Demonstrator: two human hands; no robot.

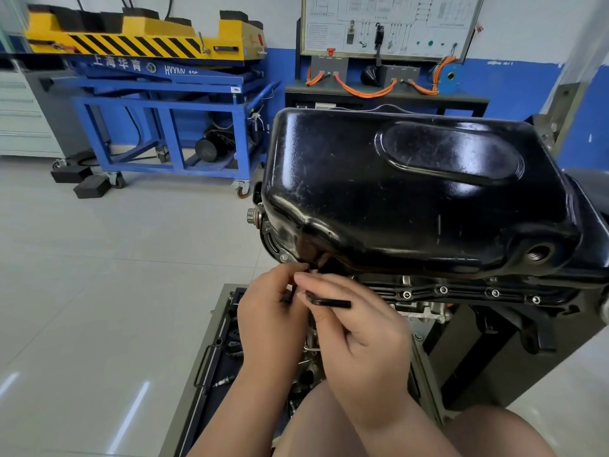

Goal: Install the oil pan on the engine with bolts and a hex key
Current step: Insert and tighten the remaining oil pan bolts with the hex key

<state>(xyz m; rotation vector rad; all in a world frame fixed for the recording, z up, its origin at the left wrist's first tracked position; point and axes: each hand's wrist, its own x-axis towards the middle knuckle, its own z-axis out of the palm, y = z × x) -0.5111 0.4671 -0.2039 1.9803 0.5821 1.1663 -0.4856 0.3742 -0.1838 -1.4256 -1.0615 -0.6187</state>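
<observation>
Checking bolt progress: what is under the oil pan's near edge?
Under the oil pan, four bolts show in its flange, above the engine. The left hand and right hand, holding the hex key, hide one corner.

Two bare forearms rising from the bottom edge, left hand [268, 311] back up, fingers curled inward, fingertips close against the right's, right hand [359, 334] just beside it, forefinger and thumb pinching a hex key [331, 303], wrists slightly bent

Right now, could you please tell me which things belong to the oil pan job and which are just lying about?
Job: oil pan, engine, bolts, hex key, left hand, right hand.
Lying about: lift cart, wiring board, black blocks.
</observation>
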